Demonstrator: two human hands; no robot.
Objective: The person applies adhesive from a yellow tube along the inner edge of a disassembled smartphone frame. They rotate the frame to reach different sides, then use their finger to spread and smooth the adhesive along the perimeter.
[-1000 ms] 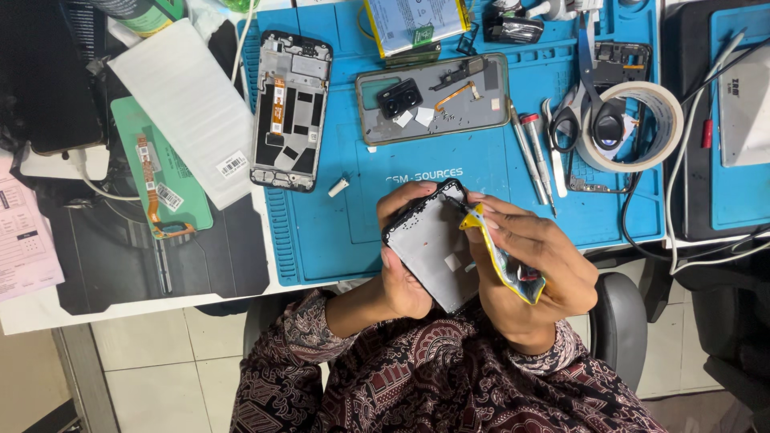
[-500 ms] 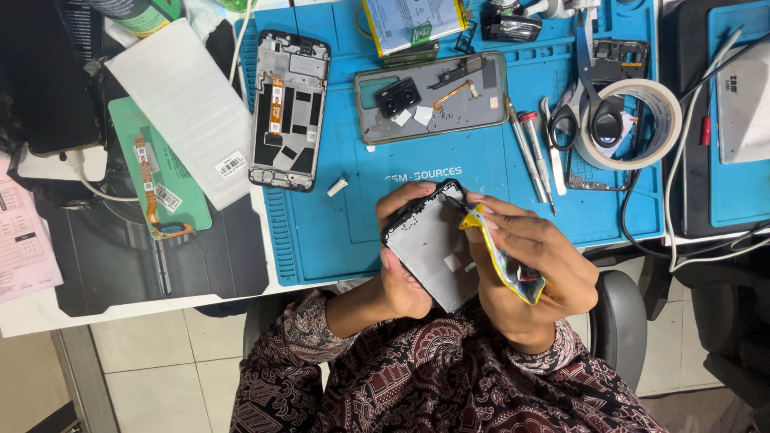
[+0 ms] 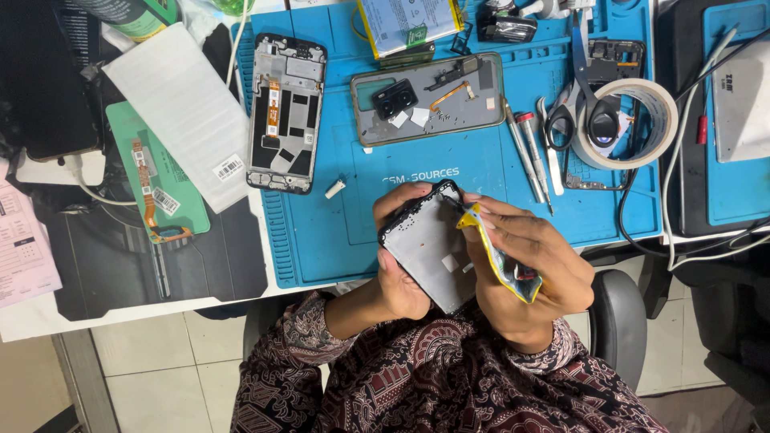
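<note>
The left hand [image 3: 405, 281] grips a phone panel [image 3: 429, 248]; the right hand [image 3: 525, 269], closed on a yellow cloth [image 3: 497, 256], wipes it — seemingly mid-cleaning, with the stripped frame [image 3: 286, 112] beyond unassembled.

Bare blue silicone work mat [image 3: 449, 188] lies open ahead of both hands; small white plastic piece [image 3: 334, 189] and thin metal screwdrivers [image 3: 525, 152] flank it, apparently loose

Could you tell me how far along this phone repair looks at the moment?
Done: a phone frame lies stripped on the blue mat, and a back cover holds loose parts. In hand: the left hand grips a grey panel while the right hand presses a yellow cloth to it. Left: everything remains unassembled.
</note>
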